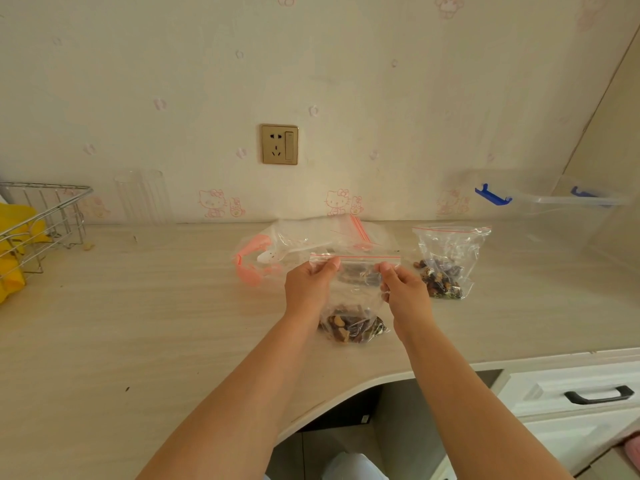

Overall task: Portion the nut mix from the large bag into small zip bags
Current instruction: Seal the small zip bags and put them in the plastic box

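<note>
Now the left hand [309, 285] and right hand [404, 287] pinch the small zip bag [354, 295] top, and if a gap stays, nuts [349, 328] could spill.

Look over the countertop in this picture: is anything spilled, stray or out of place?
Yes. A few loose nut pieces lie on the countertop just left of the filled zip bag at the right, outside any bag. A small pale scrap sits by the wire basket. Both hands pinch the held zip bag; nothing spills from it.
</note>
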